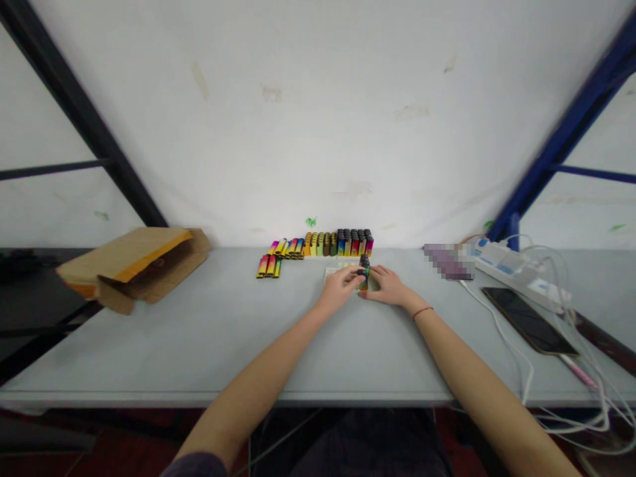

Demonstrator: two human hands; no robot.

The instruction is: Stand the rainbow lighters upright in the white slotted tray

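Note:
In front of me, a short row of lighters (365, 270) with black tops stands upright at the right end of a pale, see-through tray (334, 271). My left hand (340, 288) reaches in from the left, its thumb and fingers pinched at the black top of a lighter in this row. My right hand (387, 286) curls round the row's right side, thumb at the near end and fingers at the far side. Much of the tray is hidden by my left hand.
Behind stand upright black-topped lighters (355, 243) and yellow-topped lighters (320, 244). Multicoloured lighters (269, 266) lie to the left. A cardboard box (134, 262) lies open at far left. At right are a phone (529, 319), a blurred purple device (450, 263), a power strip (521, 275) and white cables.

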